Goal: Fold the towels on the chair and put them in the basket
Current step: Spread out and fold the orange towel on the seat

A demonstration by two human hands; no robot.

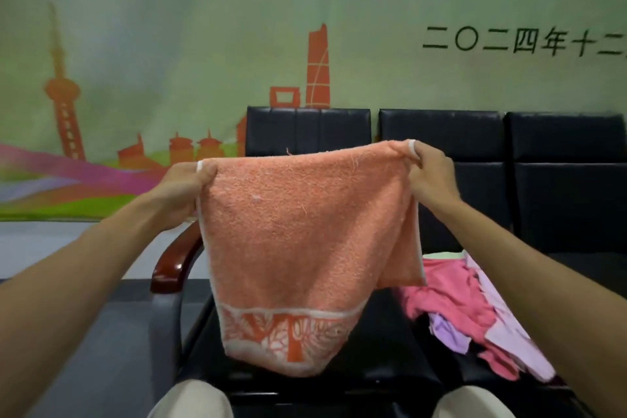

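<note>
Worn on the head, a single wide-angle view, so no second view to share any part of the scene. Looked forward and slightly down, from close above the person's own knees (191,399) at the near bottom edge. Sat near enough for both forearms to run in from the lower corners to the left hand (185,185) and right hand (429,173), raised at mid-frame with the orange towel (302,248) between them. Faced squarely a row of black chairs (441,146) just beyond, backed by a wall banner (169,44) filling the far upper half. Bent straight lines toward the edges.
</note>
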